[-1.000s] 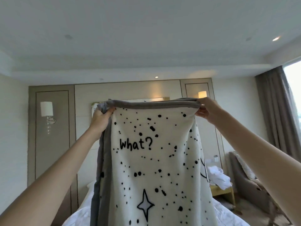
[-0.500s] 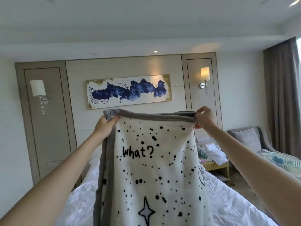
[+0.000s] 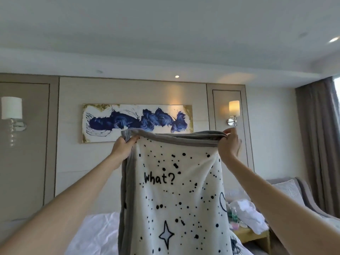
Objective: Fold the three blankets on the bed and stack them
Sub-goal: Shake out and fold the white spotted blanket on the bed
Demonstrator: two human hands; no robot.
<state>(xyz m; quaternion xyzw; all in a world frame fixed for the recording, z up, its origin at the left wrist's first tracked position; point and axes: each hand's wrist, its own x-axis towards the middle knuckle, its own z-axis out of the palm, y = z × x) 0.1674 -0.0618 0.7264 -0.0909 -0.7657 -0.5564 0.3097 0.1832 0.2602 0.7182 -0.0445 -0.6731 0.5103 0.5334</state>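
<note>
A white blanket (image 3: pixel 176 196) with black dots, a star and the word "what?" hangs in front of me, its grey backing showing along the top edge and left side. My left hand (image 3: pixel 122 147) grips its top left corner. My right hand (image 3: pixel 230 144) pinches the top right corner. Both arms are stretched forward and up, holding the blanket upright over the bed (image 3: pixel 95 232). The blanket's lower part runs out of view at the bottom. No other blankets are visible.
White rumpled sheets cover the bed below. A bedside table (image 3: pixel 252 234) with white cloth and small items stands at the right, with a grey armchair (image 3: pixel 298 192) and curtain (image 3: pixel 318 144) beyond. A blue painting (image 3: pixel 138 122) and two wall lamps hang ahead.
The blanket and both hands sit lower in view than a second ago, uncovering the painting; the bed shows more. Both hands keep their grip on the top corners.
</note>
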